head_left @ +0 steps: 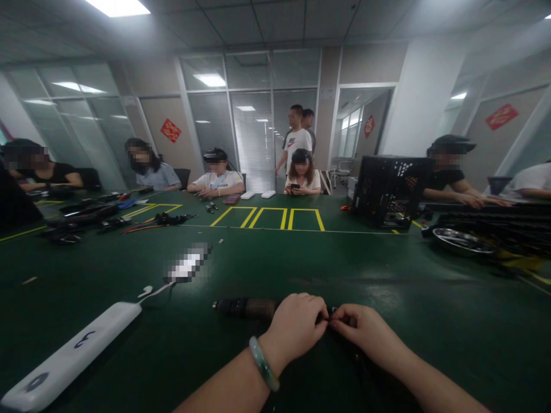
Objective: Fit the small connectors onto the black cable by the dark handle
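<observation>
My left hand [297, 324] is curled into a fist over a dark cylindrical tool [243, 308] that lies on the green table [275, 258], its tip pointing left. A green bangle [263, 363] sits on that wrist. My right hand [359, 327] meets the left one, its fingers pinched on something small and dark between the two hands; I cannot make out what it is. A dark cable or strap runs from under my right hand toward me.
A white power bank [69, 355] with a cable lies at the near left, beside a blurred phone [187, 267]. Several seated people work around the table. A black crate [390, 192], a metal dish [462, 241], cables and yellow taped boxes [275, 218] lie farther off.
</observation>
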A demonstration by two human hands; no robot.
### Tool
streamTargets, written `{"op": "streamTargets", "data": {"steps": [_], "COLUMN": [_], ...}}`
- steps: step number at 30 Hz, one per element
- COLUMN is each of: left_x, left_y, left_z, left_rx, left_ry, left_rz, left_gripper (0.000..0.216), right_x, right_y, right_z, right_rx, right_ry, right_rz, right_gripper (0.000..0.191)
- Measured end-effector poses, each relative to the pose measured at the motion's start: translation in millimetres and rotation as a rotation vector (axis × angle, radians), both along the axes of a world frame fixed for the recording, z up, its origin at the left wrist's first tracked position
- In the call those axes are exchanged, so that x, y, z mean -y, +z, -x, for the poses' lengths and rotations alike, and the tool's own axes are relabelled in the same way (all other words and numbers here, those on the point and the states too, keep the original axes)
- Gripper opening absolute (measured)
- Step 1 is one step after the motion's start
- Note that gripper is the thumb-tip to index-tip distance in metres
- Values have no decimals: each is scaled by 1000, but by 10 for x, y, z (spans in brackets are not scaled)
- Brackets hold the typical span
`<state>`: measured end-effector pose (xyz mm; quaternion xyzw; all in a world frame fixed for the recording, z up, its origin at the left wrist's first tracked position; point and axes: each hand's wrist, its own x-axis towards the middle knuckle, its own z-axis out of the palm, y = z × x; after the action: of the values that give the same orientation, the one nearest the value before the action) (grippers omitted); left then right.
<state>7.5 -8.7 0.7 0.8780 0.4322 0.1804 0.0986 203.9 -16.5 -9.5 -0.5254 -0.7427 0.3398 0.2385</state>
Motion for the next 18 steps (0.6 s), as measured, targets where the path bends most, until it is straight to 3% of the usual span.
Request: {"op": "streamTargets", "data": {"steps": [13,18], "left_x": [-6,6], "left_y": [-16,-25], "left_z": [6,8], "left_rx": [1,35], "left_ry": [-10,22], "left_rz": [-30,-26], "left_gripper": [8,17], "right_x": [-30,-42], "right_y": [-65,-76], "right_z": [5,-10], "right_rx": [-54,-30], "right_ry": [-8,-14], "right_rz": [34,42], "right_gripper": [22,23]}}
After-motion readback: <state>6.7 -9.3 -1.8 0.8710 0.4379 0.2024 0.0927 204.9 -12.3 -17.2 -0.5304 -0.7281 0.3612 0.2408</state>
